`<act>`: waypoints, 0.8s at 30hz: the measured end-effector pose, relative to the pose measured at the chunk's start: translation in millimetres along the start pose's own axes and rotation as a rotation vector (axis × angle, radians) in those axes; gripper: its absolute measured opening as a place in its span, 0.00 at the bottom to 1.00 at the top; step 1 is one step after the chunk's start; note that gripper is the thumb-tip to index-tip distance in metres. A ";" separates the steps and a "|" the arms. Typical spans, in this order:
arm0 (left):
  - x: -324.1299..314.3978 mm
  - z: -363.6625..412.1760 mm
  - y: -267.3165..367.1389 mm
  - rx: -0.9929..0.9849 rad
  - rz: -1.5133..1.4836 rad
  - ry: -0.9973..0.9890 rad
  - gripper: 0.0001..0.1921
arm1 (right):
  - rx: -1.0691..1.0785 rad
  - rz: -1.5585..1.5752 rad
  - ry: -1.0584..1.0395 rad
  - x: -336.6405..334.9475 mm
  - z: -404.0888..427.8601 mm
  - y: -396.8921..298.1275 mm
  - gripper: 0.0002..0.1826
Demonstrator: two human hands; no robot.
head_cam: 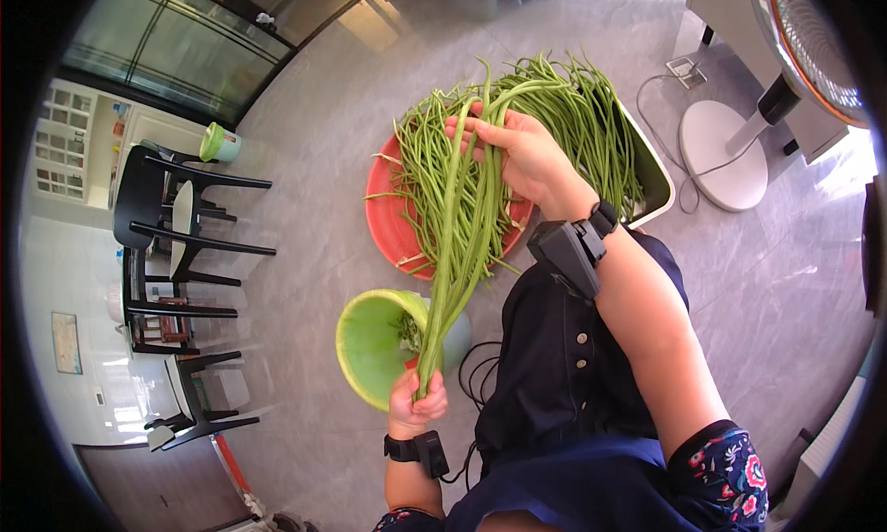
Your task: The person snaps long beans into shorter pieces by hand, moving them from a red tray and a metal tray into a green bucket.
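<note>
A bundle of long green beans [443,269] stretches between my two hands. Its near ends are in the fist of my left hand [418,400], beside the rim of a light green bucket [374,345]. My right hand [513,147] holds the far part, with beans passing between thumb and fingers and their tips bending over. Under the bundle lies a red plastic basket [388,217] bearing a heap of loose long beans [426,144]. Beyond my right wrist, more long beans [589,116] fill a white-rimmed bin [655,179]. Some green scraps [407,330] show inside the bucket, partly hidden by the bundle.
A pedestal fan [724,154] stands at the right, its cord running over the grey floor to a socket [686,73]. Black cables [478,376] loop beside my left wrist. Black chairs [201,234] and a small lidded bucket [220,144] are at the left.
</note>
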State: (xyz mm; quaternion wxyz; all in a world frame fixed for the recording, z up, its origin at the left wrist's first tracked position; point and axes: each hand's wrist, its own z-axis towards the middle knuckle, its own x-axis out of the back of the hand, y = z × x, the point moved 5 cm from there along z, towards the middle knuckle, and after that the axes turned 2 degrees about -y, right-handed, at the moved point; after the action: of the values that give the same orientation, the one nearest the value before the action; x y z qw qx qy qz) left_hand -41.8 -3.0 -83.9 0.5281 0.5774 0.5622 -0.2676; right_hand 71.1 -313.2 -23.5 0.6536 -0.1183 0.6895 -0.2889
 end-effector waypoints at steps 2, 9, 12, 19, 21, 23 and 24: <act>0.1 -0.1 0.7 -0.005 -0.005 0.001 0.17 | -0.038 0.149 -0.042 -3.0 1.2 0.3 0.14; 5.7 -4.0 0.1 -0.020 0.031 0.008 0.17 | -0.051 0.329 -0.142 -5.0 -0.8 -2.2 0.17; 4.5 -3.5 0.9 -0.034 0.030 0.001 0.18 | -0.096 0.368 -0.132 -1.2 0.2 1.2 0.18; 2.4 -5.9 1.8 -0.046 -0.055 -0.051 0.20 | -0.147 0.478 -0.074 6.1 4.9 9.1 0.15; 2.1 -4.4 1.7 -0.048 -0.086 -0.069 0.20 | -0.149 0.461 -0.049 14.1 8.3 12.1 0.14; 1.9 -2.1 1.1 -0.049 -0.117 -0.087 0.20 | -0.188 0.568 -0.100 18.8 10.1 15.1 0.12; 2.3 -1.3 0.8 -0.049 -0.142 -0.092 0.21 | -0.189 0.570 -0.098 17.0 9.9 15.3 0.12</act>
State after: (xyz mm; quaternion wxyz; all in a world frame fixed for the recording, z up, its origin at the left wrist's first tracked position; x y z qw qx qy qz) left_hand -40.9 -0.8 -85.3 0.5473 0.5100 0.5832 -0.3166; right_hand 81.9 -312.6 -45.9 0.7268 0.0059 0.6865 -0.0224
